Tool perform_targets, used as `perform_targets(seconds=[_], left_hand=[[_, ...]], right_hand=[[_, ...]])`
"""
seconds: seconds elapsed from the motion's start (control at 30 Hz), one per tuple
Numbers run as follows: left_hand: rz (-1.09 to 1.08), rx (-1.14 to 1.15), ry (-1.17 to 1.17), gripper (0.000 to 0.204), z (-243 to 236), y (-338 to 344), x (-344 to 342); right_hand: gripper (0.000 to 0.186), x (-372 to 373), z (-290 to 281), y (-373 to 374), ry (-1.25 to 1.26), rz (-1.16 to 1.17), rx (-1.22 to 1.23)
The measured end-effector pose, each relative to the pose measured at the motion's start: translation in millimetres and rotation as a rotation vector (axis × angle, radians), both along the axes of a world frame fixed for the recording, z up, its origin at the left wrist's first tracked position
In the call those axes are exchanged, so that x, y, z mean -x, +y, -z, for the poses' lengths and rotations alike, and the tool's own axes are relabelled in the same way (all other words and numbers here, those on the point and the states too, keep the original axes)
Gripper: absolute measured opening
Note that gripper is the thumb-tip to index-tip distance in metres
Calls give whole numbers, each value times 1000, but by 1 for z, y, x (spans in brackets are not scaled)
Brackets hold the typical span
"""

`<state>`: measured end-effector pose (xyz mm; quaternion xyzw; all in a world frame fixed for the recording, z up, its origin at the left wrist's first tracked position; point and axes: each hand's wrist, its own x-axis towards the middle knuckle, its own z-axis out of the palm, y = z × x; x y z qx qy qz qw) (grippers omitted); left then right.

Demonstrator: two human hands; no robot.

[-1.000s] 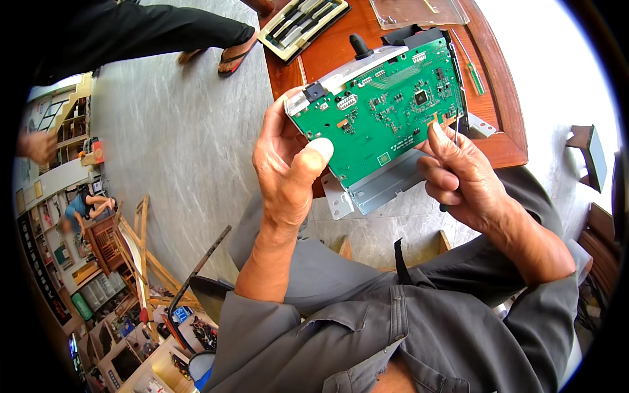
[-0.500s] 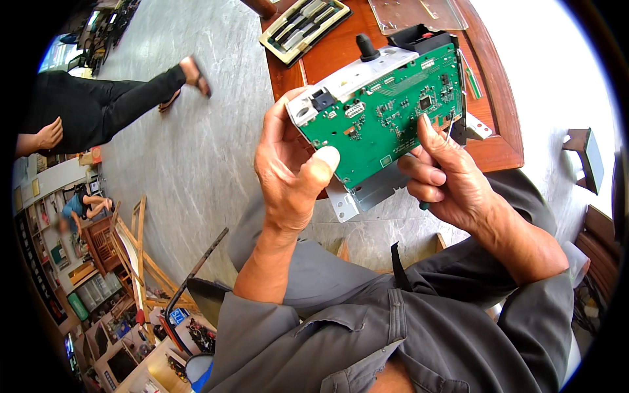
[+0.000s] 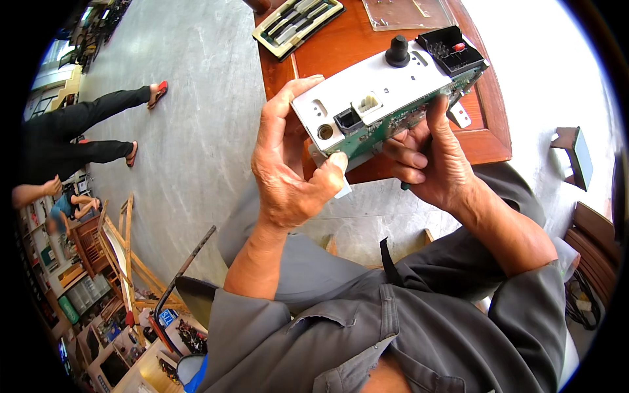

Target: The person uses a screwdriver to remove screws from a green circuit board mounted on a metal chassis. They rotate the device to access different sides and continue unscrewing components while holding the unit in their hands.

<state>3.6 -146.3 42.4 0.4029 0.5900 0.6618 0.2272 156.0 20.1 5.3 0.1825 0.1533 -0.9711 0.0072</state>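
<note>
Both hands hold up a circuit board unit [image 3: 367,85] over the near edge of the wooden table. Its white metal side plate faces up, with a black knob [image 3: 398,54], square sockets and a black connector housing [image 3: 452,56] at the far right end. The green board face [image 3: 393,128] shows only as a narrow strip. My left hand [image 3: 285,170] grips the left end, thumb at the lower corner. My right hand [image 3: 439,160] is closed at the right, thumb against the board, fingers curled round a slim tool whose dark green end [image 3: 405,186] sticks out below; its tip is hidden.
On the table [image 3: 367,39] lie a tray of small tools [image 3: 298,26] and a clear plastic cover [image 3: 409,13]. At the left a person in dark trousers [image 3: 98,105] walks on the grey floor. Wooden trestles [image 3: 128,262] and a dark stool [image 3: 573,157] stand farther off.
The unit has tipped so its white plate faces up and the green board face has turned largely out of sight. Both hands shifted slightly left with it. The walking person has taken a step.
</note>
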Motion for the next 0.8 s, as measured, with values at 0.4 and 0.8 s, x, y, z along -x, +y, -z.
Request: perform_targets(seconds=[0.4,0.8], left_hand=[[10,23,99,76,2,-2,0],[57,35,76,82,3,1,-8]], right_hand=[[74,2,7,-2,34,9,-5],[86,7,11,3,2,51,42]])
